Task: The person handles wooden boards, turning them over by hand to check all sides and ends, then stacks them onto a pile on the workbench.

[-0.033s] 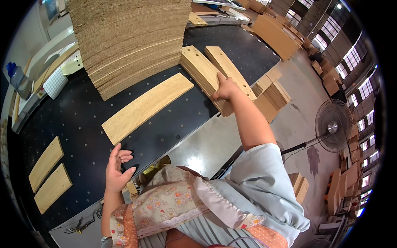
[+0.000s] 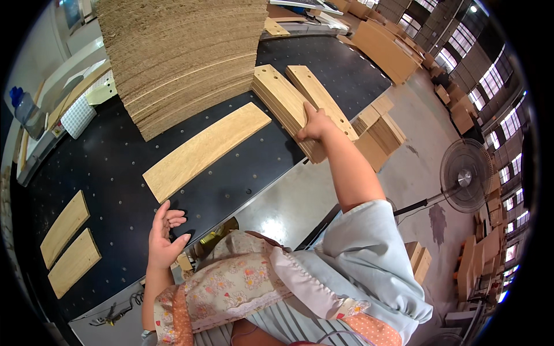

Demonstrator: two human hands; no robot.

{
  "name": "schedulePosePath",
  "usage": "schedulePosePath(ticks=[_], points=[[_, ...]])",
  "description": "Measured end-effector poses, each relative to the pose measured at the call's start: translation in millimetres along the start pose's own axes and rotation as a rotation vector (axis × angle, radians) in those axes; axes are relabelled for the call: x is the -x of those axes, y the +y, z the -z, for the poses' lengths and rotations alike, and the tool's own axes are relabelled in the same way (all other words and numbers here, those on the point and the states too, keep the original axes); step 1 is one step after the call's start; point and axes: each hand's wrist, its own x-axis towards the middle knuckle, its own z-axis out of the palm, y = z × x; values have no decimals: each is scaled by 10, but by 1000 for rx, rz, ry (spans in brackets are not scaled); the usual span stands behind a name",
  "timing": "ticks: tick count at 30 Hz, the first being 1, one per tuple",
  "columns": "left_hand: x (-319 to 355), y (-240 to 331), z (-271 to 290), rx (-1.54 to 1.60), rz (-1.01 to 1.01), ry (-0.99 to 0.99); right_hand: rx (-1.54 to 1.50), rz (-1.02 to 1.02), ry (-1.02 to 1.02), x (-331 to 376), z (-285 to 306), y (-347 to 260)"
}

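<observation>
My right hand (image 2: 317,124) grips the near part of a stack of drilled wooden panels (image 2: 275,99), its thumb on the left side and a finger stretched along the top. Right of that stack lies another drilled wooden panel (image 2: 311,87), partly hidden by the hand. A single plain wooden panel (image 2: 206,151) rests flat on the black table (image 2: 231,184), left of the stack. At the panel's near left corner is my left hand (image 2: 165,232), open, palm up and fingers loosely curled, with nothing in it. I cannot tell whether its fingertips touch the corner.
A tall stack of particle boards (image 2: 184,57) stands at the back of the table. Two short panels (image 2: 64,228) (image 2: 75,262) lie at the far left. A blue-capped bottle (image 2: 27,112) stands at the left edge. Right of the table are cardboard boxes (image 2: 378,138) and a fan (image 2: 464,176).
</observation>
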Motion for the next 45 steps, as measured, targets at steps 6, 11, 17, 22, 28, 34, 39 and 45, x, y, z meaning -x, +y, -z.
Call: schedulePosePath(ticks=[6,11,17,22,28,34,39,45], points=[[7,-29,33,-22,-13,-42,1,26,0,41,38,-82],[-39,-6,11,-37,-30,-119,-21,32,7,-11,32,9],[-21,41,65,46,7,-124,-10,4,-22,-52,20,-160],[-141,277,187,244,220,-244,127,-27,12,-79,-15,-7],[-570,492,1014,-39,56,-14,-365,476,661,404,-203,-492],[-1420,433,2287,-98,304,584,-526,1095,281,1219,-634,-1589],[-2093,-79,3385,-319,229,928,-482,1325,143,1414,-568,-2370],[-2705,-367,3625,-369,108,1002,-339,1503,103,1326,-521,-3101]])
